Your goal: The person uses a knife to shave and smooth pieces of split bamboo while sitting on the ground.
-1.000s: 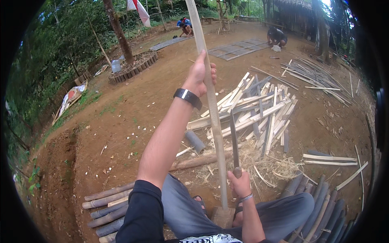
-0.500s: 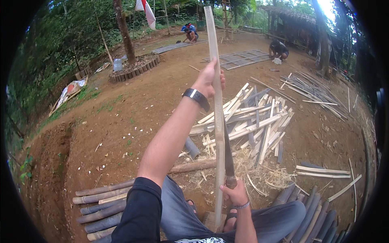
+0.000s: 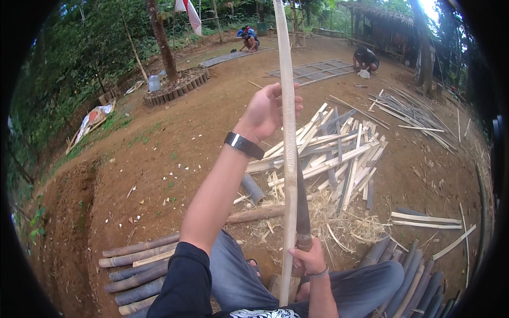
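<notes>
A long, pale bamboo strip (image 3: 290,159) is standing nearly upright in front of a seated person, running from the top edge down between the knees. The left hand (image 3: 268,112) is hovering open at the strip's upper part: the palm is facing it from the left, and the loosely bent fingers are passing behind it, their tips showing on the right. Whether they are touching it is hard to tell. Lower down, the right hand (image 3: 309,256) is gripping the handle of a machete (image 3: 303,212) just right of the strip, the thumb reaching the strip's edge. The dark blade is pointing up alongside the bamboo, partly hidden by it.

White printing is showing on the black shirt (image 3: 265,314) at the bottom edge, too cut off to read.

Beyond the hands, split bamboo pieces (image 3: 344,159) are lying in a heap on brown earth, with curly shavings (image 3: 347,225) spreading nearer. Dark bamboo poles (image 3: 139,276) are resting at the person's left, and others at the right.
</notes>
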Demonstrator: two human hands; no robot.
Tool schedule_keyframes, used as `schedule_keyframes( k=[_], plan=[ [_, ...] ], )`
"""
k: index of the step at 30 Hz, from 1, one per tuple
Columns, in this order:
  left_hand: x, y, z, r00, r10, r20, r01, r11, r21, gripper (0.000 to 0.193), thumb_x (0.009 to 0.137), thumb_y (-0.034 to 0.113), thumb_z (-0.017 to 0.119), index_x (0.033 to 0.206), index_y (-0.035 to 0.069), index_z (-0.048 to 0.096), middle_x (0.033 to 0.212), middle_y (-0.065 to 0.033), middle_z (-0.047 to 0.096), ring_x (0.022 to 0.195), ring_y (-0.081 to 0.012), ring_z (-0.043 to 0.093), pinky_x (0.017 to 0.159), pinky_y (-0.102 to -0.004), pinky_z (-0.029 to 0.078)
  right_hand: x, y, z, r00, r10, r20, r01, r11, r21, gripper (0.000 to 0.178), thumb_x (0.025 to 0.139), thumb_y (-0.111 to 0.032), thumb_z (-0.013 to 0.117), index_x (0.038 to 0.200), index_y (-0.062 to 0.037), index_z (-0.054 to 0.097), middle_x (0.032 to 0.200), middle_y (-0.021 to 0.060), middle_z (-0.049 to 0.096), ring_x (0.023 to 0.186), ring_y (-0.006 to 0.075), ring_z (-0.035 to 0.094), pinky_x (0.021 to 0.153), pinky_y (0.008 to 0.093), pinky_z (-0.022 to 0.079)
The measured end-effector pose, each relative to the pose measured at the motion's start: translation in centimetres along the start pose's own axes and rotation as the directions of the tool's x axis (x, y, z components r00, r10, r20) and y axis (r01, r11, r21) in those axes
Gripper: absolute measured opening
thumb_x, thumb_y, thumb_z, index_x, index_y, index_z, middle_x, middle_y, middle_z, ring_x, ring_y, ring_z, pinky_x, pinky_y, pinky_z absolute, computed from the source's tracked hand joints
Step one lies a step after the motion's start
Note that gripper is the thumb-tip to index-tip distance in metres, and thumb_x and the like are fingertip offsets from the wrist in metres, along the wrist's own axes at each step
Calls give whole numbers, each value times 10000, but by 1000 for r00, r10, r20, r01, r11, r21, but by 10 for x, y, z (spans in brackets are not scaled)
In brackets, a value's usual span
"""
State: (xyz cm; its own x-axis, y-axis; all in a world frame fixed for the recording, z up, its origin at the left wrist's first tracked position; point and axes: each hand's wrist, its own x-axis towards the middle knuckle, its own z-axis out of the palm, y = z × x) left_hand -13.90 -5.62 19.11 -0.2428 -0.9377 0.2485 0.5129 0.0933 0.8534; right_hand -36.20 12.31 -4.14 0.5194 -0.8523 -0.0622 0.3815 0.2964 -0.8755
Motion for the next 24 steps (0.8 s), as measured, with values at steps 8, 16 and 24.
schedule_keyframes(
  k=[8,16,24],
  plan=[
    [-41,-35,14,998,-29,48,34,994,-107,384,965,92,452,1317,-56,411,1193,-202,565,1087,-245,593,962,-362,508,3,-2,-11,995,-11,102,-18,960,278,211,756,16,700,845,-15,512,605,71,556,395,91,454,378,229,375],
    [-54,-59,17,984,65,-164,-29,976,214,484,840,137,703,1255,35,475,907,-47,640,789,-128,647,686,-283,552,9,13,-13,993,-60,104,31,964,265,219,796,-69,689,903,-31,502,646,110,585,414,80,456,426,228,430],
    [-60,-73,6,913,291,-286,-89,826,557,443,820,102,723,1187,-19,507,847,-41,664,691,-98,632,624,-224,522,9,26,-8,994,13,110,-48,945,322,217,804,-53,679,929,-28,503,622,25,522,422,79,453,413,246,419]
  ],
)
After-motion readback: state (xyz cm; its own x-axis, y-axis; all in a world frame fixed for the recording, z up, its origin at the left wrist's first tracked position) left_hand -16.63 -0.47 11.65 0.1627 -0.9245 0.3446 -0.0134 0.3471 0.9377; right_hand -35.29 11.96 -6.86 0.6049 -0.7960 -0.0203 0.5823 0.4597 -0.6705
